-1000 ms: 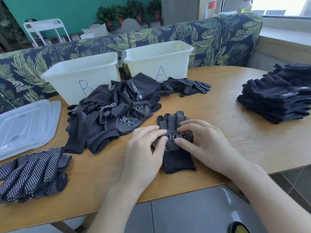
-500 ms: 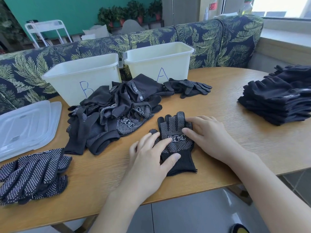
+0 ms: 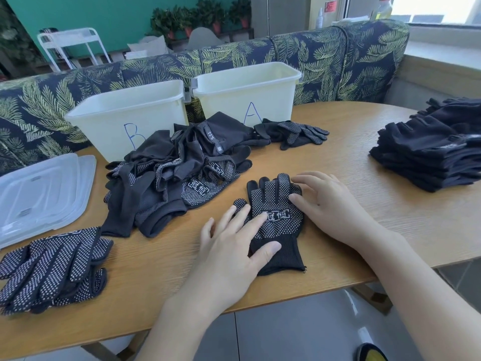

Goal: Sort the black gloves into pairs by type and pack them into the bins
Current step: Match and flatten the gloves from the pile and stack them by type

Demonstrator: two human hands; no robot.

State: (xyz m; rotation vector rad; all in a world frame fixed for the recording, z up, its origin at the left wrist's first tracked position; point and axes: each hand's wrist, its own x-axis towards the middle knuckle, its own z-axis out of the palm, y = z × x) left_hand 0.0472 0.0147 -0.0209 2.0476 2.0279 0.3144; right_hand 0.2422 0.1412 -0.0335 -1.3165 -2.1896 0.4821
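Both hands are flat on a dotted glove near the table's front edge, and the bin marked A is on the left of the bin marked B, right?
Not quite. In the head view, bin A stands right of bin B. The rest holds: left hand and right hand rest on the dotted glove.

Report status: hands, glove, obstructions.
Left hand and right hand open, pressing flat the black dotted knit glove. White plastic bins A and B unobstructed.

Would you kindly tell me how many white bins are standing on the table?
2: bin B stands at the back left, behind the loose glove heap; bin A stands immediately to its right. None appears hidden.
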